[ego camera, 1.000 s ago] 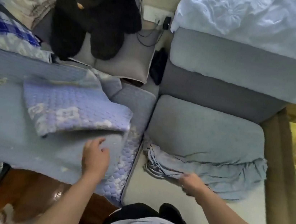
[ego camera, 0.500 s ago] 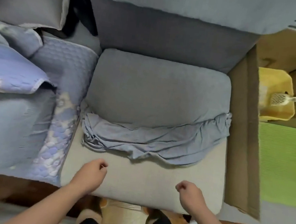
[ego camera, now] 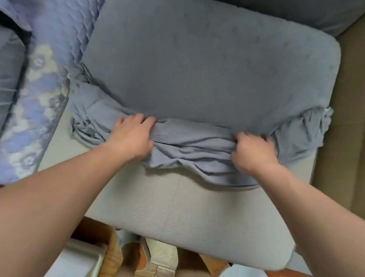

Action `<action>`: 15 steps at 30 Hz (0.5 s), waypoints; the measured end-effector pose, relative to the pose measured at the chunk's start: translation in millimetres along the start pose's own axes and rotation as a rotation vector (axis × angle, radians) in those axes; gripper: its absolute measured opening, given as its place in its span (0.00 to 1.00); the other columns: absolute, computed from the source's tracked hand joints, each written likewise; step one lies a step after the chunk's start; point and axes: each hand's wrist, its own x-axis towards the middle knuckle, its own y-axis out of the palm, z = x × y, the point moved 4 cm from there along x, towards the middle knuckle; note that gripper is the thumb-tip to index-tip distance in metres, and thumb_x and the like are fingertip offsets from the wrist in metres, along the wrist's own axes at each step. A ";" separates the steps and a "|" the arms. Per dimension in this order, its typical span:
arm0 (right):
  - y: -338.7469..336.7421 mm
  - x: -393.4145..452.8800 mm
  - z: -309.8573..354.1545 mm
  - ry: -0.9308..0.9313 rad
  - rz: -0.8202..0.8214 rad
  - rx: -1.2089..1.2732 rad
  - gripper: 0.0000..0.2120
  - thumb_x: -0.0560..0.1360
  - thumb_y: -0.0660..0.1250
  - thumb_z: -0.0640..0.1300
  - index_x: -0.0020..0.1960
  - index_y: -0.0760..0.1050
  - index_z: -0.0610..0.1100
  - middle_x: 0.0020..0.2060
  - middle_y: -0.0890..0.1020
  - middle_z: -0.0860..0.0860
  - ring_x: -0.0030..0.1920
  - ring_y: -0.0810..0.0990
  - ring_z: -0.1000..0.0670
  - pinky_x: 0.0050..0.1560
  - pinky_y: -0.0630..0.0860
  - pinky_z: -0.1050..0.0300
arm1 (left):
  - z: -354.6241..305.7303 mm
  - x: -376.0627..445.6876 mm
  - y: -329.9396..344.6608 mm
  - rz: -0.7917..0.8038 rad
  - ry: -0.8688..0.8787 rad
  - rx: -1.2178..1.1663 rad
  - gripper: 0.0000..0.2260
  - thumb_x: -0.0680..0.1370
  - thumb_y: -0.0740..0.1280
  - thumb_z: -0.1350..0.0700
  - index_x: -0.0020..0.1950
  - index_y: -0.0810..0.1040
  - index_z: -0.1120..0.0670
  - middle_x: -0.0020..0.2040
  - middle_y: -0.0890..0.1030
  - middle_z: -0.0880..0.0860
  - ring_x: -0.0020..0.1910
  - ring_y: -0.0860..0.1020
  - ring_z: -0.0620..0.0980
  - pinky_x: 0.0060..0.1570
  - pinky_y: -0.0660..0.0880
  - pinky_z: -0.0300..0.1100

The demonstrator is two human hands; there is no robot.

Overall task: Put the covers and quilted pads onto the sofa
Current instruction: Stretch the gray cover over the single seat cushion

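At the far left, a quilted pad [ego camera: 52,28] in lavender with a pale flower border is lying draped over the neighbouring seat, just beside the seat cushion [ego camera: 190,209] being dressed and not yet placed on it.

Moving right, the left hand [ego camera: 132,135] is reaching forward with its fingers curled into the bunched edge of the grey cover [ego camera: 211,56], gripping a fold of it. The cover is already lying smooth over the back half of the cushion, while its loose edge is sitting gathered in a rumpled band running across the cushion from left to right. The front half of the cushion is showing bare and pale, nearest the person.

Further right, the right hand [ego camera: 253,153] is gripping the same gathered band, fingers tucked into the cloth. The two hands are holding the edge well apart and roughly level, each about equally close to it, with slack cloth sagging between them.

What matters for the coming pull is this: the gathered edge is lying crosswise under both hands, and the uncovered part is lying between that edge and the person's body. The cover probably needs drawing straight toward the person and down over the front edge, both hands together. The outer corners of the band are bunching beyond each hand and may need separate tugs.
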 end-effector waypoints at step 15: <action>17.0 -131.7 -4.3 0.650 -0.516 0.853 0.18 0.79 0.58 0.39 0.68 0.73 0.45 0.61 0.76 0.45 0.58 0.75 0.44 0.59 0.71 0.50 | 58.7 -77.1 -45.7 -0.560 -0.031 -0.380 0.11 0.81 0.62 0.54 0.58 0.81 0.55 0.55 0.76 0.62 0.56 0.73 0.64 0.57 0.68 0.54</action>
